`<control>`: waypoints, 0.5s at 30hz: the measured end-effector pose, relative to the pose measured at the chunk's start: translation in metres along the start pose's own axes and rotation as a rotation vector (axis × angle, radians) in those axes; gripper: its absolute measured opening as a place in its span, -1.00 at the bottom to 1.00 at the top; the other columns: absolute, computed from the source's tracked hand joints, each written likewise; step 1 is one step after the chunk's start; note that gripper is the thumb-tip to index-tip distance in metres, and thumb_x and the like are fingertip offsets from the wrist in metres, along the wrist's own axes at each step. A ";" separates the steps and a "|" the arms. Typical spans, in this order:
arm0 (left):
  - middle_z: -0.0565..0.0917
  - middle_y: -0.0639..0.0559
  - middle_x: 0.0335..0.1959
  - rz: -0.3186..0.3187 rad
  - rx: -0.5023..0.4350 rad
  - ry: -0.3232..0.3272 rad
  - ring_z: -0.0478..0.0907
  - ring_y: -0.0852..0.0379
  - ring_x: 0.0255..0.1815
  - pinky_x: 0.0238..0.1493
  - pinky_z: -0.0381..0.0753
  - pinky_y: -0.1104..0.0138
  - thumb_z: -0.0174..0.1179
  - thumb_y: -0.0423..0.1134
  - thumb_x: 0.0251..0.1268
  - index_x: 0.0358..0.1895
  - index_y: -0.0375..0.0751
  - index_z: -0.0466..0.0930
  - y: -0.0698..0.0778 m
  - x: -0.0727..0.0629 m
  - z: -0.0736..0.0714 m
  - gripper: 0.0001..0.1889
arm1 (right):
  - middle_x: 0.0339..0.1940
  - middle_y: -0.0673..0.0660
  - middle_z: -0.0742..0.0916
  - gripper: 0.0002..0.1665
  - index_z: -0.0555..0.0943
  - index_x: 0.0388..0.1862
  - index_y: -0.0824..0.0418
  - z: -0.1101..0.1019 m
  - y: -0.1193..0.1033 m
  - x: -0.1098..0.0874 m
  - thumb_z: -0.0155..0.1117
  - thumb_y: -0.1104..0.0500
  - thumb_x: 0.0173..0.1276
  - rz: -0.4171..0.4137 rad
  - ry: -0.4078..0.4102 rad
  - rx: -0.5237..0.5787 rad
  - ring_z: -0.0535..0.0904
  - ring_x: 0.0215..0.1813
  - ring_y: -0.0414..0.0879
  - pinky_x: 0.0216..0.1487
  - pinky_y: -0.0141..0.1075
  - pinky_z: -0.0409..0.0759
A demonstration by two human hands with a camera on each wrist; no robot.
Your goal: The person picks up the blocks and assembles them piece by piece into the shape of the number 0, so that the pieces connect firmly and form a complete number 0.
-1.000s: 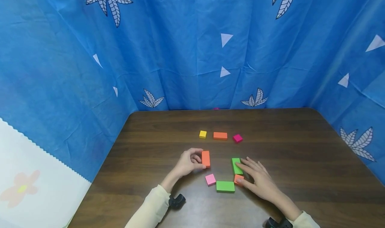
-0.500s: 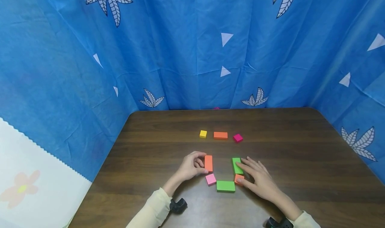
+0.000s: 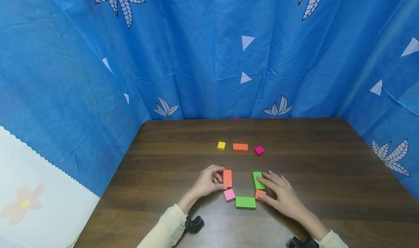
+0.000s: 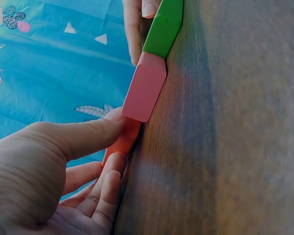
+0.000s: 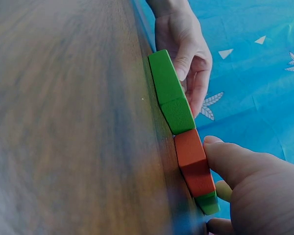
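Observation:
My left hand (image 3: 205,180) pinches an upright-lying orange rectangular block (image 3: 227,178) between thumb and fingers, at its two ends. The near end of that block meets a small pink block (image 3: 229,195), which sits close to the left end of a green block (image 3: 245,203). My right hand (image 3: 279,195) lies with fingers extended, index finger on a second green block (image 3: 258,180) and thumb on a small orange block (image 3: 260,195). The right wrist view shows this thumb (image 5: 225,156) along the small orange block's top edge. Together the blocks form a U shape.
Farther back on the brown wooden table (image 3: 170,150) lie a yellow cube (image 3: 221,146), another orange block (image 3: 240,147) and a magenta block (image 3: 259,150) in a loose row. A blue patterned curtain (image 3: 196,51) hangs behind the table's far edge.
My left hand has slid the orange block a little toward me and to the right, up against the pink block. My right hand has stayed in place.

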State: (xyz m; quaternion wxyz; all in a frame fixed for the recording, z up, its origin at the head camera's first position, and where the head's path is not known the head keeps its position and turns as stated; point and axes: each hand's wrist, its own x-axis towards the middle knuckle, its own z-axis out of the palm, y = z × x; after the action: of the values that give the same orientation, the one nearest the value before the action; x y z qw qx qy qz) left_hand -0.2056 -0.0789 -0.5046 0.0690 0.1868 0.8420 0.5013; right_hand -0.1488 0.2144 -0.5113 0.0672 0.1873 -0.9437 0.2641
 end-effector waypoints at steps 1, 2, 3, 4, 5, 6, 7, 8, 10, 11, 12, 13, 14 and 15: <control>0.58 -0.05 -0.20 0.000 0.001 -0.003 0.50 0.28 -0.43 -0.38 0.58 0.49 0.53 -0.39 -0.10 0.16 -0.39 0.53 0.001 0.000 0.000 -0.36 | 0.37 0.19 0.54 -0.26 0.53 0.32 -0.01 0.000 0.000 0.000 0.37 -0.25 0.19 -0.001 0.001 -0.001 0.28 0.47 0.25 0.37 0.38 0.09; 0.58 -0.06 -0.20 0.000 0.001 -0.007 0.50 0.28 -0.43 -0.37 0.58 0.50 0.52 -0.39 -0.10 0.16 -0.40 0.53 0.001 0.000 -0.001 -0.36 | 0.37 0.19 0.54 -0.26 0.52 0.32 -0.01 0.000 0.000 0.000 0.37 -0.25 0.20 -0.001 0.001 -0.002 0.28 0.47 0.25 0.37 0.39 0.09; 0.58 -0.07 -0.19 0.002 0.003 -0.010 0.51 0.28 -0.42 -0.36 0.59 0.50 0.52 -0.39 -0.09 0.17 -0.40 0.53 0.001 0.000 -0.001 -0.36 | 0.37 0.19 0.54 -0.26 0.53 0.32 -0.01 0.001 0.000 0.000 0.37 -0.25 0.19 -0.002 0.002 -0.002 0.28 0.47 0.25 0.36 0.39 0.09; 0.58 -0.07 -0.17 0.003 0.004 -0.014 0.51 0.28 -0.42 -0.36 0.59 0.50 0.52 -0.39 -0.09 0.17 -0.41 0.53 0.002 -0.001 -0.002 -0.36 | 0.37 0.19 0.54 -0.26 0.53 0.32 -0.01 0.001 0.000 0.000 0.36 -0.26 0.20 -0.001 0.001 -0.001 0.28 0.47 0.25 0.36 0.39 0.09; 0.58 -0.08 -0.16 0.006 0.005 -0.018 0.51 0.28 -0.41 -0.35 0.59 0.50 0.51 -0.40 -0.08 0.17 -0.41 0.53 0.002 -0.001 -0.002 -0.36 | 0.37 0.19 0.54 -0.26 0.53 0.32 -0.01 0.001 0.000 0.000 0.36 -0.26 0.20 -0.002 0.002 -0.001 0.27 0.47 0.26 0.36 0.39 0.09; 0.58 -0.08 -0.15 0.007 0.009 -0.022 0.52 0.28 -0.41 -0.34 0.59 0.50 0.51 -0.39 -0.07 0.18 -0.41 0.53 0.002 -0.001 -0.003 -0.36 | 0.37 0.19 0.54 -0.26 0.53 0.32 -0.01 0.001 0.000 0.000 0.36 -0.26 0.20 -0.003 0.004 0.000 0.27 0.47 0.26 0.36 0.39 0.09; 0.59 -0.08 -0.14 0.011 0.013 -0.026 0.52 0.28 -0.40 -0.34 0.59 0.50 0.51 -0.39 -0.07 0.18 -0.40 0.52 0.003 -0.002 -0.003 -0.36 | 0.37 0.19 0.54 -0.26 0.53 0.32 -0.01 0.001 0.000 0.000 0.36 -0.25 0.20 -0.004 0.005 0.001 0.28 0.47 0.26 0.36 0.39 0.09; 0.59 -0.10 -0.13 0.017 0.013 -0.030 0.52 0.28 -0.40 -0.33 0.59 0.50 0.50 -0.39 -0.06 0.18 -0.41 0.52 0.002 -0.002 -0.004 -0.37 | 0.37 0.19 0.54 -0.26 0.53 0.32 -0.01 0.001 0.000 0.000 0.36 -0.25 0.20 -0.005 0.006 0.002 0.28 0.47 0.26 0.36 0.39 0.09; 0.59 -0.11 -0.11 0.028 0.017 -0.036 0.53 0.28 -0.40 -0.34 0.59 0.49 0.48 -0.37 -0.02 0.18 -0.41 0.53 0.001 -0.002 -0.004 -0.39 | 0.36 0.19 0.54 -0.27 0.53 0.32 0.00 0.001 0.001 0.000 0.36 -0.24 0.21 -0.009 0.010 0.003 0.28 0.47 0.26 0.36 0.39 0.09; 0.59 -0.11 -0.09 0.033 0.019 -0.039 0.53 0.29 -0.40 -0.35 0.59 0.49 0.47 -0.36 0.00 0.19 -0.40 0.53 0.001 -0.002 -0.004 -0.40 | 0.36 0.19 0.54 -0.27 0.53 0.32 0.00 0.001 0.001 0.000 0.36 -0.24 0.21 -0.011 0.012 0.004 0.28 0.47 0.26 0.36 0.39 0.09; 0.59 -0.12 -0.08 0.035 0.021 -0.041 0.53 0.29 -0.40 -0.37 0.59 0.49 0.45 -0.35 0.03 0.19 -0.40 0.53 0.000 -0.003 -0.005 -0.41 | 0.36 0.19 0.54 -0.27 0.53 0.32 0.00 0.001 0.001 0.000 0.36 -0.24 0.21 -0.012 0.012 0.005 0.28 0.47 0.26 0.36 0.39 0.09; 0.58 -0.12 -0.07 0.038 0.021 -0.042 0.53 0.29 -0.41 -0.39 0.59 0.48 0.44 -0.35 0.05 0.19 -0.40 0.53 0.000 -0.003 -0.005 -0.43 | 0.36 0.19 0.54 -0.27 0.53 0.32 0.01 0.000 0.001 0.000 0.36 -0.24 0.21 -0.013 0.012 0.006 0.28 0.47 0.26 0.35 0.39 0.09; 0.58 -0.12 -0.05 0.041 0.023 -0.043 0.53 0.30 -0.41 -0.41 0.59 0.47 0.42 -0.34 0.08 0.19 -0.40 0.53 -0.001 -0.003 -0.005 -0.45 | 0.36 0.19 0.54 -0.27 0.53 0.32 0.01 0.000 0.000 0.000 0.36 -0.24 0.21 -0.013 0.013 0.005 0.28 0.47 0.26 0.35 0.39 0.09; 0.58 -0.11 -0.04 0.035 0.026 -0.044 0.53 0.31 -0.41 -0.43 0.59 0.47 0.40 -0.34 0.10 0.19 -0.38 0.53 -0.001 -0.003 -0.005 -0.46 | 0.36 0.19 0.54 -0.27 0.53 0.31 0.01 0.000 0.000 0.000 0.36 -0.24 0.21 -0.012 0.013 0.005 0.28 0.47 0.26 0.35 0.39 0.09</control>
State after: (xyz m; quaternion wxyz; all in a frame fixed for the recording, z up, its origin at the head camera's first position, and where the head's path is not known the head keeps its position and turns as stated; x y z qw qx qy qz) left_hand -0.2047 -0.0842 -0.5032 0.0760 0.2134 0.8434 0.4873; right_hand -0.1487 0.2146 -0.5118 0.0744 0.1914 -0.9415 0.2673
